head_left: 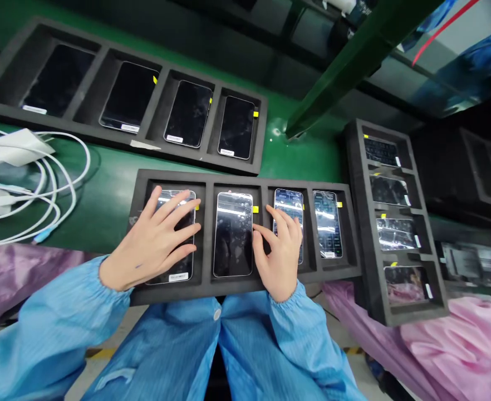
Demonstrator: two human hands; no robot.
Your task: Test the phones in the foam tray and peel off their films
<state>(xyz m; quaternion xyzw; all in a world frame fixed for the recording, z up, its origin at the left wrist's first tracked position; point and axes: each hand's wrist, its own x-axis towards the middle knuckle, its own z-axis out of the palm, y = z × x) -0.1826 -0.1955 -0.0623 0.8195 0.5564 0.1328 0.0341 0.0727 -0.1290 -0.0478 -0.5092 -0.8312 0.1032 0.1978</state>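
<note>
A black foam tray (245, 287) lies at the table's front edge with smartphones in its compartments. My left hand (156, 242) is spread flat over the leftmost smartphone (185, 267), covering much of its dark screen. The second smartphone (234, 239) has a dark, smudged screen. My right hand (281, 245) is open, its fingers bent and apart; the index fingertip is at that phone's right edge. The other fingers reach over the third smartphone (288, 197), partly hiding it. At the right end, the fourth smartphone (328, 225) shows a lit screen with rows of boxes.
Behind, another foam tray (206, 157) holds several dark phones. To the right stands a third foam tray (364, 245) of phones. White cables with chargers (20, 147) lie on the left. A green post (333, 89) rises behind. People in pink sleeves (450, 334) sit on both sides.
</note>
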